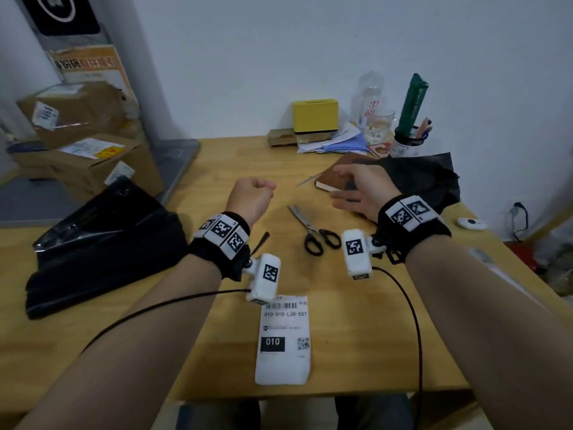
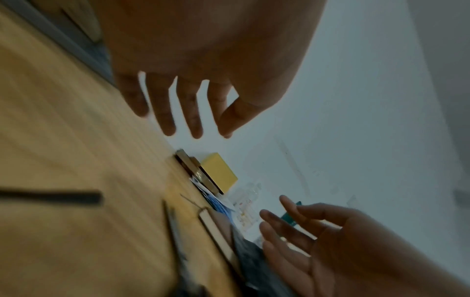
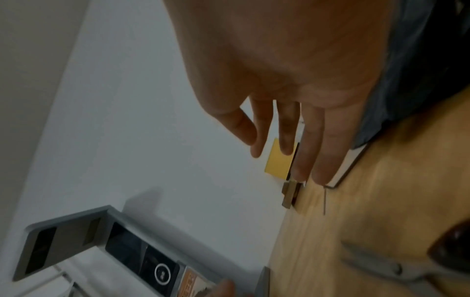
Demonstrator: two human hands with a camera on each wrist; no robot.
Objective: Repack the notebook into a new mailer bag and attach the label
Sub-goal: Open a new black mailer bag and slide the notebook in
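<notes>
The brown notebook (image 1: 330,181) lies on the table with its far end on a crumpled black mailer bag (image 1: 421,178). My right hand (image 1: 344,189) hovers just above the notebook, fingers spread and straight, holding nothing; the right wrist view shows its fingers (image 3: 302,152) over the notebook's page edge (image 3: 352,160). My left hand (image 1: 259,187) hangs over the table's middle with loosely curled fingers (image 2: 167,112), empty. The white shipping label (image 1: 283,339) lies flat near the front edge. A stack of new black mailer bags (image 1: 102,243) sits at the left.
Black-handled scissors (image 1: 316,232) lie between my wrists, with a cut black strip (image 1: 261,240) beside them. A yellow box (image 1: 314,114), papers, a glass and a pen cup (image 1: 406,144) line the back edge. Cardboard parcels (image 1: 80,141) are stacked at far left.
</notes>
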